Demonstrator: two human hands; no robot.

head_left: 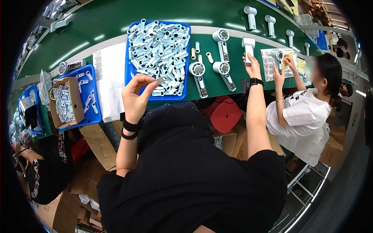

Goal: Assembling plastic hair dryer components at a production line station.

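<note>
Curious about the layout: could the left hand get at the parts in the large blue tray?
Probably yes: the left hand is at the near side of the blue tray, with nothing visibly blocking the plastic parts, though it pinches a small grey piece.

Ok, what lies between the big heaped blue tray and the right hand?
In the head view, three handheld fans and a few small pale parts lie on the green table between the tray and the right hand.
</note>
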